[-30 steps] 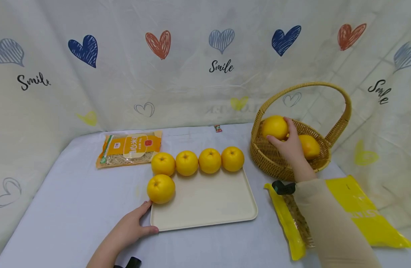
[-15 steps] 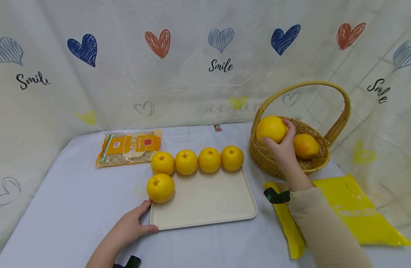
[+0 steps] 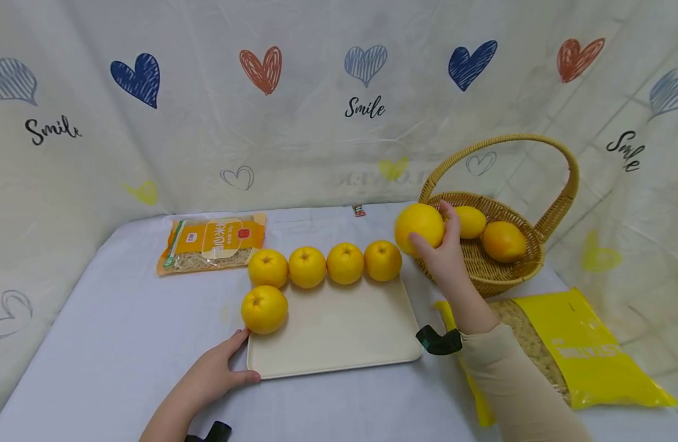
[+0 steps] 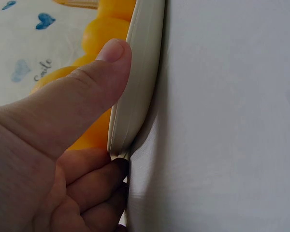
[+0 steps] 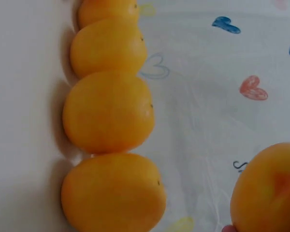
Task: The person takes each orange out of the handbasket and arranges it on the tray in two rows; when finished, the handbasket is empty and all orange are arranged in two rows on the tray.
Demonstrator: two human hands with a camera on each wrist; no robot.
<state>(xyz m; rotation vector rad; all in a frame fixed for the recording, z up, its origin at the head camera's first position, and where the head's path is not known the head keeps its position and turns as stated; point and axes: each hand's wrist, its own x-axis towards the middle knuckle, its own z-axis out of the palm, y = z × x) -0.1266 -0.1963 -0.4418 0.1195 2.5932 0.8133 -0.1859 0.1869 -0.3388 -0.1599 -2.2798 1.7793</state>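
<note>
I'm holding up a round yellow-orange fruit [image 3: 411, 222]; five matching fruits [image 3: 307, 267] are sitting on a cream rectangular tray [image 3: 339, 331], four along its far edge, one nearer me.

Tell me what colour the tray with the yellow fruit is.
The tray is plain cream, or off-white; it shows best in the head view.

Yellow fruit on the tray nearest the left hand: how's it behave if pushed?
The yellow fruit would likely roll, given its rounded shape. Probably firm, not floppy: no visible dents. Its smooth skin may be slightly slippery, and the tray's low rim might not stop it.
</note>
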